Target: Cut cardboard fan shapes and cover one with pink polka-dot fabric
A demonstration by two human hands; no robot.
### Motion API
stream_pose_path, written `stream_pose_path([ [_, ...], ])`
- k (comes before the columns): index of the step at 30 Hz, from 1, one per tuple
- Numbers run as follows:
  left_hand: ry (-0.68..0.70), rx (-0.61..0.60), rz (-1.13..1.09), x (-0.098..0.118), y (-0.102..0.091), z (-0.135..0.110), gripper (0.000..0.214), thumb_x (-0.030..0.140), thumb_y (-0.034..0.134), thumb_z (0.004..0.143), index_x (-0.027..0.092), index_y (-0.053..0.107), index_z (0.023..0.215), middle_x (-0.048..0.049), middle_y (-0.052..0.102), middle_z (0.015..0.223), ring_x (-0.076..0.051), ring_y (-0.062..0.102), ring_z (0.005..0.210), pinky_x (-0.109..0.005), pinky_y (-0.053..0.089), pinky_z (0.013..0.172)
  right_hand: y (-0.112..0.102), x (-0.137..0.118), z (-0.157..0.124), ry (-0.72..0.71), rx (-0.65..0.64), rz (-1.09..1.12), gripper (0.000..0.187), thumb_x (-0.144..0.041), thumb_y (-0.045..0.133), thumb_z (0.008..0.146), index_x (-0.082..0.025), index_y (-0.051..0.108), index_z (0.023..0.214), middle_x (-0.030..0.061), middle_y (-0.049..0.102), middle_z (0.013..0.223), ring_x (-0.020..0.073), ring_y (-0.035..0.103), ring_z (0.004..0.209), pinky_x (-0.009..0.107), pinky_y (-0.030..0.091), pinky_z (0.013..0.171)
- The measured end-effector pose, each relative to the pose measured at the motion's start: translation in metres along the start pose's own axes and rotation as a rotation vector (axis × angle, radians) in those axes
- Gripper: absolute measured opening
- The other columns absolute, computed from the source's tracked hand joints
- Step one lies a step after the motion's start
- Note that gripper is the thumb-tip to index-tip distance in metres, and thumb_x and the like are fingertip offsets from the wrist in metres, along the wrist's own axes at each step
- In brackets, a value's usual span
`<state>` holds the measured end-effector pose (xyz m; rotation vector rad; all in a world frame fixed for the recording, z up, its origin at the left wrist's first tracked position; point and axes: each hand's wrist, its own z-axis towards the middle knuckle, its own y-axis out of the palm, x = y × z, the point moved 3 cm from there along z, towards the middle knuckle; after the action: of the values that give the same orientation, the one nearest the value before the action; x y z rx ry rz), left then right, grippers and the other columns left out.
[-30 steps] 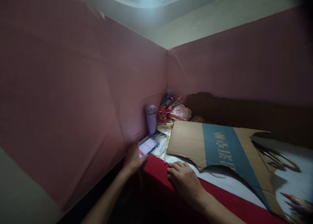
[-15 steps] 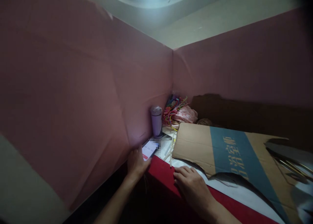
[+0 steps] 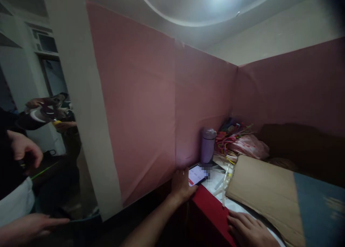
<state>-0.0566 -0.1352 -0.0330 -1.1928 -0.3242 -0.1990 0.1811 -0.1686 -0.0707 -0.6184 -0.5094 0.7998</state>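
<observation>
My left hand (image 3: 182, 186) is at the corner of the red-covered table (image 3: 208, 207), fingers and thumb around the near end of a phone (image 3: 196, 175) with a lit screen. The phone lies on the table just in front of a purple bottle (image 3: 207, 148), which stands upright by the pink partition. My right hand (image 3: 249, 229) rests open and flat, fingers outstretched, on the table edge and white sheet; its wrist is out of frame. Close to its fingertips lie thin pale sticks (image 3: 223, 191). Beside it lies a cardboard sheet (image 3: 264, 186) with a blue band.
Pink partitions (image 3: 140, 96) enclose the table's left and back. Colourful pipe cleaners (image 3: 229, 137) and a pink plastic bag (image 3: 250, 146) are piled in the back corner. At the left, beyond the partition's end, another person's hands (image 3: 25, 150) and dark clothing are visible.
My view has swung left, so the scene has shifted right and the other people have come into view. Both my hands stay about where they were on the table.
</observation>
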Motion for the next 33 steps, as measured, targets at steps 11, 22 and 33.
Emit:
stream_pose_path([
  [11,0.269,0.403,0.109,0.008,0.006,-0.040,0.054,0.032,0.057,0.082,0.014,0.045,0.131,-0.0166,0.047,0.133,-0.032,0.039,0.126,-0.049,0.034,0.100,-0.017,-0.014,0.016,0.304,-0.136,0.110,0.021,-0.014,0.048,0.087,-0.022,0.067,0.081,0.0047,0.069,0.089,0.0193,0.060,0.083,0.031,0.042,0.073],
  [22,0.747,0.339,-0.154,0.082,0.012,-0.105,0.045,0.024,0.056,0.083,0.019,0.050,0.127,-0.0133,0.056,0.127,-0.030,0.044,0.122,-0.046,0.043,0.095,-0.014,-0.010,0.018,0.393,-0.271,0.185,0.019,-0.014,0.052,0.084,-0.022,0.068,0.088,0.0047,0.068,0.095,0.0207,0.058,0.089,0.032,0.040,0.078],
  [33,0.613,0.109,-0.504,0.158,0.010,-0.023,0.022,0.026,0.049,0.089,0.018,0.063,0.103,-0.0084,0.066,0.098,-0.022,0.055,0.094,-0.042,0.044,0.086,-0.077,0.032,0.017,1.013,0.469,0.605,0.027,-0.035,0.046,0.089,-0.017,0.065,0.086,0.0055,0.066,0.079,0.0174,0.059,0.070,0.027,0.046,0.065],
])
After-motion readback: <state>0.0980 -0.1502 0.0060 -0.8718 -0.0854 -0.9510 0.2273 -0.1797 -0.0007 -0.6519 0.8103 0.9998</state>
